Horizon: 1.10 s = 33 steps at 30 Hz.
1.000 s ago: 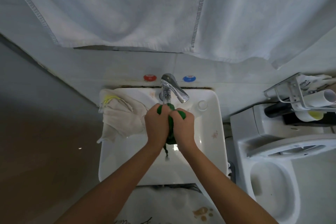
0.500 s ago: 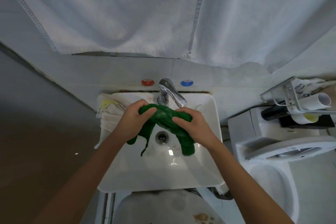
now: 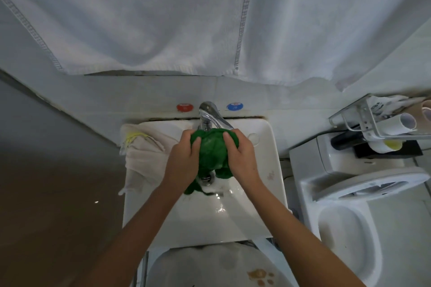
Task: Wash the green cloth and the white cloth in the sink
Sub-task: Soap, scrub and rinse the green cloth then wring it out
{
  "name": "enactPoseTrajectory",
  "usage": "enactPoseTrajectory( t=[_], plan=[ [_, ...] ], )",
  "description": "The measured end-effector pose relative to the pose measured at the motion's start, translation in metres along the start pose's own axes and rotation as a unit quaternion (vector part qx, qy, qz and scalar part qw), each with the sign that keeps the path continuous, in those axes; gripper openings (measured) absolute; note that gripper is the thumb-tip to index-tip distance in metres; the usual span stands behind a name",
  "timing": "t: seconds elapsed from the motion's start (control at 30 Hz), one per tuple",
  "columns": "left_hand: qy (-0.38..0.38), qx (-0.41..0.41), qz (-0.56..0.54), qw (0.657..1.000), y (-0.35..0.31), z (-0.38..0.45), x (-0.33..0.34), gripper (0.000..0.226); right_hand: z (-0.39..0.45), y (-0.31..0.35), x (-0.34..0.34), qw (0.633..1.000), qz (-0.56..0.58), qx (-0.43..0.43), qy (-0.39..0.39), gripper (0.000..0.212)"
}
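We hold the green cloth (image 3: 213, 149) bunched up over the sink (image 3: 268, 193), just below the tap (image 3: 211, 116). Our left hand (image 3: 184, 158) grips its left side and our right hand (image 3: 242, 158) grips its right side, fingers curled into the fabric. The white cloth (image 3: 144, 154) lies draped over the sink's left rim. A toilet (image 3: 349, 216) stands to the right.
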State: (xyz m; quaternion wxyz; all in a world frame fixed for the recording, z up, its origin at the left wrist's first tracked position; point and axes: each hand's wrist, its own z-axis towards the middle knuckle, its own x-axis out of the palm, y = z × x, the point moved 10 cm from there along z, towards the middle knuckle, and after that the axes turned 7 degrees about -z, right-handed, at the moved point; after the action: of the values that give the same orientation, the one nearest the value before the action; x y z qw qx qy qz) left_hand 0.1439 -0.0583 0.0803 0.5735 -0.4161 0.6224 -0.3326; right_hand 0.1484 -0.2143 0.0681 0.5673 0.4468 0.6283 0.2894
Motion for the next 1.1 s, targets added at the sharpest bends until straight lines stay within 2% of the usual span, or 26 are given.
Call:
enactPoseTrajectory(
  t=[0.17,0.23,0.33,0.4,0.57,0.7,0.8,0.97,1.1],
  plan=[
    [-0.107,0.009,-0.051,0.993,-0.010,-0.017,0.003,0.028,-0.021,0.003,0.015,0.999,-0.010,0.038,0.000,0.026],
    [-0.136,0.007,-0.084,0.987,-0.017,-0.025,0.006,0.036,-0.026,0.001,0.014,0.996,0.050,0.063,-0.034,0.032],
    [-0.108,0.012,-0.113,0.988,-0.030,-0.038,0.023,0.040,-0.022,-0.011,0.004,0.977,0.150,0.121,-0.088,0.040],
    [-0.102,0.020,-0.120,0.987,-0.034,-0.037,0.023,0.041,-0.022,-0.013,0.004,0.973,0.169,0.128,-0.089,0.040],
    [-0.109,-0.064,-0.191,0.974,-0.015,-0.017,0.013,0.031,-0.035,0.007,0.011,0.983,0.149,0.078,-0.072,0.037],
    [-0.146,-0.097,-0.243,0.954,0.004,-0.014,0.006,0.044,-0.045,0.015,0.019,0.994,0.104,0.036,-0.009,0.039],
    [-0.157,-0.103,-0.219,0.957,0.003,-0.034,0.012,0.041,-0.036,0.011,0.014,0.994,0.091,0.055,-0.022,0.039],
    [-0.172,-0.040,-0.177,0.968,-0.016,-0.033,0.000,0.040,-0.021,0.009,0.022,0.987,0.121,0.100,-0.027,0.035],
    [-0.167,-0.095,-0.171,0.966,-0.006,0.002,-0.011,0.043,-0.034,0.019,0.028,0.994,0.084,0.065,0.019,0.037]
  ],
)
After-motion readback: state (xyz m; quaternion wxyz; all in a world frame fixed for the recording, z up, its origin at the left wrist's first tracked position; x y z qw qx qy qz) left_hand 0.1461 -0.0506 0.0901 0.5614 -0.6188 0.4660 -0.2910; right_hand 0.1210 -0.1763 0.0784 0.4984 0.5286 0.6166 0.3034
